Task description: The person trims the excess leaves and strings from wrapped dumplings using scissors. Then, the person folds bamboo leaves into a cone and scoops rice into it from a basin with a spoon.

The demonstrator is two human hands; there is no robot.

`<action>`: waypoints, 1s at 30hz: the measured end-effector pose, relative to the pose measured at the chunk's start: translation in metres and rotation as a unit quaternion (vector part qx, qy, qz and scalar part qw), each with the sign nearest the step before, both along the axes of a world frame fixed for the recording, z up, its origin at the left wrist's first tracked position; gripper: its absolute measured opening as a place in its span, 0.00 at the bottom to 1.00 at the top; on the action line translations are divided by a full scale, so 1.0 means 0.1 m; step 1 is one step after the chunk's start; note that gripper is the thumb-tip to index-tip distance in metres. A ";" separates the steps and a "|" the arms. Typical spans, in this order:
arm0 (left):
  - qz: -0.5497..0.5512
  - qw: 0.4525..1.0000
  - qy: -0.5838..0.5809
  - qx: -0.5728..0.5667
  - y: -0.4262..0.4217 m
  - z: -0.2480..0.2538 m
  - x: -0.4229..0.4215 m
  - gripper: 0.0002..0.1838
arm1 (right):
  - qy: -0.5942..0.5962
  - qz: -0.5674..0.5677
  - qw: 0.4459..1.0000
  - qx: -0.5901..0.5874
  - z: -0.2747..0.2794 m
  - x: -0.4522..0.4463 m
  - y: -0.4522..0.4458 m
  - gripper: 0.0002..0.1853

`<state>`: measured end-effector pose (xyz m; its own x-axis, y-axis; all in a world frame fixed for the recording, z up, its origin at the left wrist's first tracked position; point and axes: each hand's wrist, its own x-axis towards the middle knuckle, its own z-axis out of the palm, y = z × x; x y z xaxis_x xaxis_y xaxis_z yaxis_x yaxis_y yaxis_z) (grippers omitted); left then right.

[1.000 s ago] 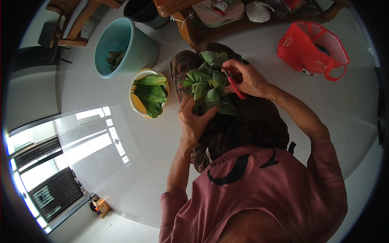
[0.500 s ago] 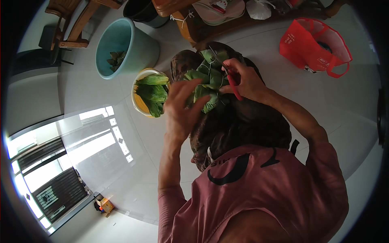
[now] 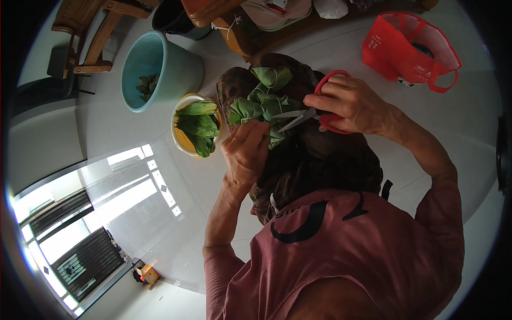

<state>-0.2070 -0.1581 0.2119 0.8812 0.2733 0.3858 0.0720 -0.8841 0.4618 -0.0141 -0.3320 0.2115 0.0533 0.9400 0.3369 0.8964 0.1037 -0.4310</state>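
Observation:
A cluster of leaf-wrapped dumplings [image 3: 261, 104], tied with thin string, rests over my lap. My right hand [image 3: 349, 104] grips red-handled scissors [image 3: 298, 117] by the loops. Their blades are spread and point left across the dumplings. My left hand [image 3: 246, 149] is closed at the near edge of the cluster, fingertips close to the blade tips. Whatever it pinches, string or leaf, is hidden by the fingers.
To the left stands a white-and-yellow basket [image 3: 184, 140] with long green leaves [image 3: 198, 125]. Beyond it is a light-blue bucket [image 3: 178, 66] with dumplings inside. A red bag [image 3: 392, 50] sits at right, and wooden furniture [image 3: 242, 40] is ahead.
My right hand has moved right and turned the scissors, which now show spread blades. My left hand, spread before, has closed its fingers at the dumplings' near edge.

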 end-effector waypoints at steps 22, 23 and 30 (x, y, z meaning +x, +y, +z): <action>-0.085 0.994 0.057 -0.034 -0.15 0.01 -0.12 0.16 | -0.375 0.096 0.912 -0.137 0.14 -0.39 0.18 0.14; -0.088 0.993 0.066 -0.039 -0.16 0.02 -0.11 0.16 | -0.377 0.090 0.912 -0.133 0.14 -0.42 0.16 0.14; -0.084 0.994 0.048 -0.052 -0.22 -0.03 -0.14 0.13 | -0.347 0.052 0.935 -0.052 0.00 -0.48 0.07 0.14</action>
<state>-0.2209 -0.1804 0.2093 0.9494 0.1529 0.2745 -0.0244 -0.8351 0.5496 -0.0623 -0.3254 0.2117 -0.2374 0.9578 0.1624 0.9515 0.1956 0.2374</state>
